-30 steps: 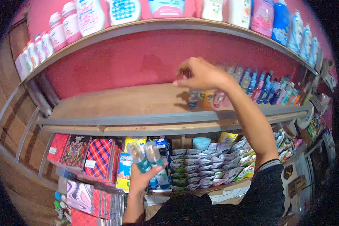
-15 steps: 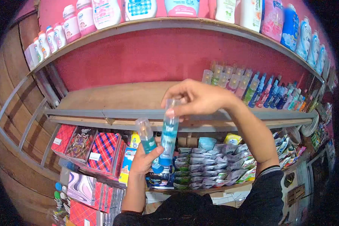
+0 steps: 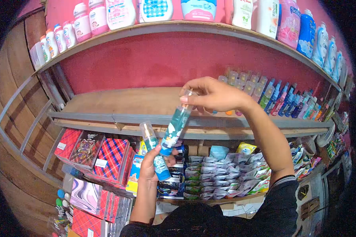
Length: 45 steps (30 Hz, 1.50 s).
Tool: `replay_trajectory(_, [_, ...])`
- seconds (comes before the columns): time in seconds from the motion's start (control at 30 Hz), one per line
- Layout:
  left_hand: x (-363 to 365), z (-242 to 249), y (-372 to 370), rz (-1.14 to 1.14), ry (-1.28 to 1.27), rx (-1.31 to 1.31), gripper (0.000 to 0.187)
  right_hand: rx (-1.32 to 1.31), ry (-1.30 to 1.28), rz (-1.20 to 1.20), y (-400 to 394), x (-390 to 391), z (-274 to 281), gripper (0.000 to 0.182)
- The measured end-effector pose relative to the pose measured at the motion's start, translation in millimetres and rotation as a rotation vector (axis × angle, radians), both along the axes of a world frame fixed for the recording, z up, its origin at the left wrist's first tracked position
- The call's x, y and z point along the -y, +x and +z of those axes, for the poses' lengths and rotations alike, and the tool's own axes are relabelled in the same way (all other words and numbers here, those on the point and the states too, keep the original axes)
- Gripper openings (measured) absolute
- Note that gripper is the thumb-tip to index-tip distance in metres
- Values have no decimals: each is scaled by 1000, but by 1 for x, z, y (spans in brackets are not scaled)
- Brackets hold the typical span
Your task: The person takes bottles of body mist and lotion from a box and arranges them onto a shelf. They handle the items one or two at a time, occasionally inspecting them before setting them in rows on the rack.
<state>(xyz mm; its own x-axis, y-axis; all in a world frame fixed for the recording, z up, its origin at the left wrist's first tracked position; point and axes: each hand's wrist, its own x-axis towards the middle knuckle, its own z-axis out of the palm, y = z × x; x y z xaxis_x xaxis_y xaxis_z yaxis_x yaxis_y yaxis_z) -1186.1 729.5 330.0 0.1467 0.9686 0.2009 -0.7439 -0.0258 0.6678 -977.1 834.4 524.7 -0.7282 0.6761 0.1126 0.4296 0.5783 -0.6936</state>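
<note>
Right hand (image 3: 215,94) in the head view has the wrist bent and the thumb and fingers pinched on the clear cap of a slim teal-and-blue cylindrical plastic bottle (image 3: 175,129), while the left hand (image 3: 149,164) is curled around a second teal-and-blue bottle (image 3: 161,169), both below the brown wooden shelf (image 3: 126,98). Compared with half a second ago, the first bottle is raised and tilted; its contact with the left hand is unclear. The second bottle's clear cap encloses a copper-coloured nozzle.
</note>
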Motion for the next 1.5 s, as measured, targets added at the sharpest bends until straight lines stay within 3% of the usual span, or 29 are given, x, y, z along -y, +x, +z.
replay_trajectory(0.13, [-1, -1, -8, -128, -129, 268, 44, -108, -154, 159, 5, -8, -1, 36])
replay_trajectory(0.23, [-4, -5, -9, -177, -154, 295, 44, -14, -175, 95, 5, -6, 3, 34])
replay_trajectory(0.33, [-5, -10, -5, -55, -93, 180, 49, -19, -128, 78, 1, -1, 11, 35])
replay_trajectory(0.47, [3, -11, -8, 20, 1, -15, 57, -112, 44, 61, 8, -19, 22, 32])
replay_trajectory(0.57, [12, -19, -15, 114, -16, -74, 51, -121, 391, 36, 20, -51, 28, 30])
replay_trajectory(0.7, [26, -24, -24, 251, -65, -207, 45, 72, 671, -308, 29, -73, 47, 29])
replay_trajectory(0.73, [28, -27, -25, 273, -76, -211, 42, 68, 723, -363, 31, -86, 47, 36])
replay_trajectory(0.87, [37, -30, -26, 301, -106, -182, 38, 435, 637, -577, 37, -121, 49, 46])
replay_trajectory(1.07, [44, -28, -26, 293, -96, -183, 34, 787, 440, -647, 37, -144, 40, 46])
replay_trajectory(1.27, [46, -28, -25, 289, -92, -165, 31, 802, 402, -614, 47, -169, 22, 47])
replay_trajectory(1.37, [45, -28, -24, 279, -81, -166, 31, 791, 409, -671, 42, -158, 23, 34])
replay_trajectory(1.5, [46, -24, -19, 288, -102, -177, 31, 782, 372, -654, 44, -160, 19, 33])
